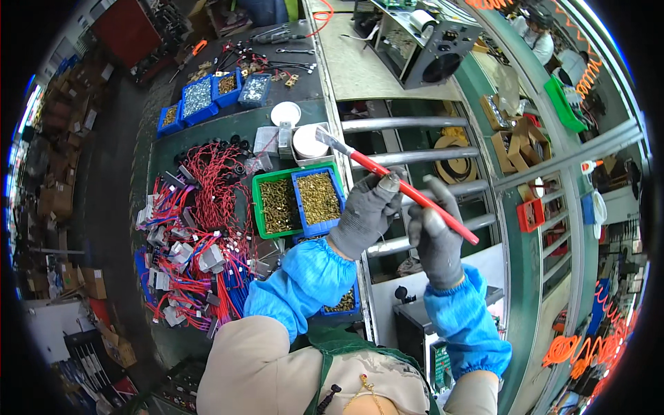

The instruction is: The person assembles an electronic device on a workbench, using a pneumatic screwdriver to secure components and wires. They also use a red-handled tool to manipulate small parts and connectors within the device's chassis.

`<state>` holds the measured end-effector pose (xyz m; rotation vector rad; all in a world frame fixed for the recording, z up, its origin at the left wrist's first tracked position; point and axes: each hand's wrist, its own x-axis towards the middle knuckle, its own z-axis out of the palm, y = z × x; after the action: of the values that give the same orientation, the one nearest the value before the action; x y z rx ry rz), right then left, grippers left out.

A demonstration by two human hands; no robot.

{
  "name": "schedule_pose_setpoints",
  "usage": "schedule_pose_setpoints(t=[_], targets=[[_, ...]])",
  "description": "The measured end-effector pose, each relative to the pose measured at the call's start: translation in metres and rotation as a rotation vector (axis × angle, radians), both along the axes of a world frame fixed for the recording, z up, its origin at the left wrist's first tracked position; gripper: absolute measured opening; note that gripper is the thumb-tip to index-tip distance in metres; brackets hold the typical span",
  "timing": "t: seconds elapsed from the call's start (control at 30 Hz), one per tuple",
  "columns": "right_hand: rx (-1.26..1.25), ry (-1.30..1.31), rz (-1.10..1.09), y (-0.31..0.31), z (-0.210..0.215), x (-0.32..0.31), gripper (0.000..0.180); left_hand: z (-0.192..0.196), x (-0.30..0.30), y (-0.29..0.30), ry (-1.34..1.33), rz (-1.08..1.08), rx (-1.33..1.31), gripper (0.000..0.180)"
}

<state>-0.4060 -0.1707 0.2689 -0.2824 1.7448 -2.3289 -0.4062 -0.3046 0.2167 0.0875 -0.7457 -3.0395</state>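
Your gloved left hand (366,207) and right hand (436,232) both pinch a red-handled brush (408,188), held aslant above the steel rollers (415,155) of a conveyor, its pale bristle end pointing up and left. Just left of your hands, a blue bin of brass parts (318,199) sits inside a green tray (266,207), beside a tangle of red wires (207,200).
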Motion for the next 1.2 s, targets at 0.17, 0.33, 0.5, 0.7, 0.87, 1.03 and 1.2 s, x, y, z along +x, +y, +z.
schedule_pose_setpoints(t=[0.17, 0.33, 0.5, 0.7, 0.87, 1.03, 1.2], targets=[[0.177, 0.168, 0.099, -0.051, -0.016, -0.062, 0.025, -0.025, 0.004, -0.052, 0.138, 0.088, -0.891, 0.041], [0.486, 0.232, 0.388, -0.107, -0.071, -0.114, 0.019, -0.095, 0.003, -0.143, -0.367, 0.315, -2.186, 0.042], [0.752, 0.668, 0.342, -0.172, -0.119, -0.144, 0.021, -0.128, -0.016, -0.167, -0.483, 0.119, -2.319, 0.048], [0.508, -0.211, 0.277, -0.18, -0.126, -0.159, 0.028, -0.137, -0.02, -0.173, -0.432, 0.059, -2.34, 0.045], [0.212, -0.472, 0.055, -0.16, -0.148, -0.161, 0.026, -0.142, -0.017, -0.173, -0.352, 0.159, -2.401, 0.04], [-0.21, -0.756, 0.051, -0.139, -0.185, -0.16, 0.025, -0.139, -0.022, -0.174, -0.36, 0.11, -2.397, 0.042], [-0.287, -0.808, -0.053, -0.132, -0.178, -0.139, 0.027, -0.139, -0.017, -0.174, -0.37, 0.119, -2.365, 0.041]])
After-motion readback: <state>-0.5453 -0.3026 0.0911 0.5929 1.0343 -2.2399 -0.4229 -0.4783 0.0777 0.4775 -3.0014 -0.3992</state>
